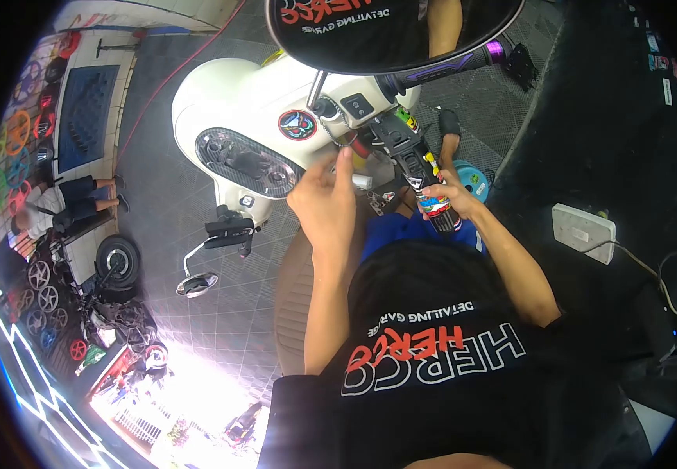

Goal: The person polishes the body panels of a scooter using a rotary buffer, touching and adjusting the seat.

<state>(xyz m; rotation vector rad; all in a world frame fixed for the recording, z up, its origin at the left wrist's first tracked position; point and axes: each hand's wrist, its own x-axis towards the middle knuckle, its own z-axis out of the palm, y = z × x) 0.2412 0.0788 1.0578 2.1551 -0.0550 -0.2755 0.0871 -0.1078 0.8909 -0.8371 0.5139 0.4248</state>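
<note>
My left hand (325, 211) is raised beside the cream scooter body (256, 98), with its fingers curled toward the thumb. Whatever it may pinch is too small to tell. Just above the thumb hangs a thin dark cord or chain (344, 139). My right hand (454, 195) is wrapped round a black tool (407, 148) covered in colourful stickers, tilted with its far end near the handlebar. A round owl-like sticker (298, 125) and a carbon-patterned oval panel (249, 162) show on the scooter body.
A large mirror (393, 35) and a purple-trimmed handlebar grip (452, 69) stand above the tool. The brown ribbed seat (295, 301) is left of my body. A white power box (583, 233) with a cable lies right. Another person (53, 207) is far left near wheels.
</note>
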